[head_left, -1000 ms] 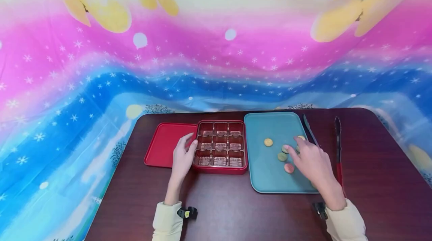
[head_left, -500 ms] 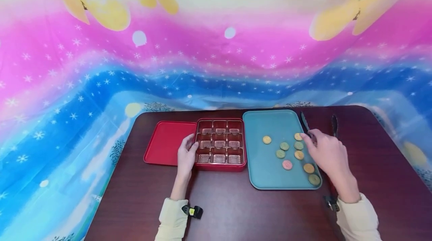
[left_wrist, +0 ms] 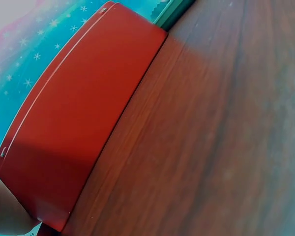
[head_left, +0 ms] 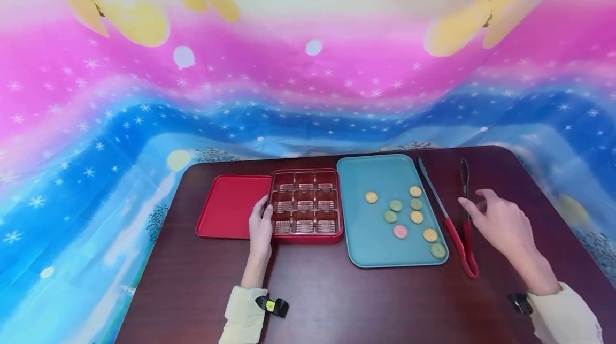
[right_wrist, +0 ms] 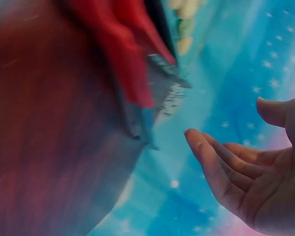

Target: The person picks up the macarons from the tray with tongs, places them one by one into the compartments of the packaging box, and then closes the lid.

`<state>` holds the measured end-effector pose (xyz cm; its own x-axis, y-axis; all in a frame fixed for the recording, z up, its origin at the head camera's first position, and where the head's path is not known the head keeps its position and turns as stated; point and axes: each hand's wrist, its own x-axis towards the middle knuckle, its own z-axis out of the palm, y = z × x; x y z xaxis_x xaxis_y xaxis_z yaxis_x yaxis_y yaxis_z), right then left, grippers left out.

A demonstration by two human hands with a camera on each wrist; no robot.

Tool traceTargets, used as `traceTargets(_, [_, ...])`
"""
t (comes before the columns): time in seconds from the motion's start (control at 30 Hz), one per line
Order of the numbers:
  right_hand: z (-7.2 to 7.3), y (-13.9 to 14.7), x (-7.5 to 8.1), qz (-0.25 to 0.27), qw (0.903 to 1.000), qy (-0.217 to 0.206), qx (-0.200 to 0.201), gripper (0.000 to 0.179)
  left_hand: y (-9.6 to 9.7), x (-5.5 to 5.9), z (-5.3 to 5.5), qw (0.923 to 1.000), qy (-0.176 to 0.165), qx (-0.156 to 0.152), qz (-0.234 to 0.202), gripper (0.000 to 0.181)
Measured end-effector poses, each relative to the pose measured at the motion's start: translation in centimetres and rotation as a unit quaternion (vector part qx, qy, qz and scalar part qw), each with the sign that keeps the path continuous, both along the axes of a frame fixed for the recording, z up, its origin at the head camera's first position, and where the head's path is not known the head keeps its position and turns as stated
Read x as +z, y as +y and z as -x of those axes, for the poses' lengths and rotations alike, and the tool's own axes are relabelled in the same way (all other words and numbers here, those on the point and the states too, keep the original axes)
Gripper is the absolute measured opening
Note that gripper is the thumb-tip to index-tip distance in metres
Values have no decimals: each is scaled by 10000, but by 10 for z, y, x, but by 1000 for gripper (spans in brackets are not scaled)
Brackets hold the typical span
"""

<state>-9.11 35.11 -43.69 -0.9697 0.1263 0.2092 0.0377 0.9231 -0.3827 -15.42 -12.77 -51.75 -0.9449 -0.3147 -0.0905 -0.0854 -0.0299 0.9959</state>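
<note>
My left hand holds the left side of a red box, its thumb at the rim. The box has a brown insert with several square compartments. In the left wrist view the hand covers one corner of the box's red wall. My right hand is in the air just right of red-handled tongs, thumb and fingers apart, nothing between them. The tongs lie spread on the table, handle bend toward me. In the right wrist view the fingers are loosely bent and the tongs look blurred.
A teal tray between box and tongs carries several round cookies, yellow, green and one pink cookie. The red lid lies left of the box. A printed cloth hangs behind the brown table.
My right hand has left the cookies on the tray and moved right, past the tongs, uncovering both. My left hand has stayed at the box, its fingers drawn closer to its side.
</note>
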Motion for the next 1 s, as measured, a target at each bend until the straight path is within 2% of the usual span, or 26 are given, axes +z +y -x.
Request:
traceTargets(0.1, [-5,7,-7,14,9997,-256,-53,70,-2,2,-1,10000,-55,-4,-62,43])
traceTargets(0.33, [-13,17,-26,117,9973,-721,-42,72,-1,3,-1,9998,-136,-103,-39,46])
traceTargets(0.6, [-12,16,-38,250,9917,-1255,109,84,1,1,-1,9997,-120,-189,-75,47])
traceTargets(0.77, [-11,12,-42,244,9885,-1471,243,77,3,1,-1,9996,-126,-230,-116,47])
traceTargets(1.0, [-8,10,-54,400,9868,-1510,421,68,3,1,-3,9996,-136,-235,-89,47])
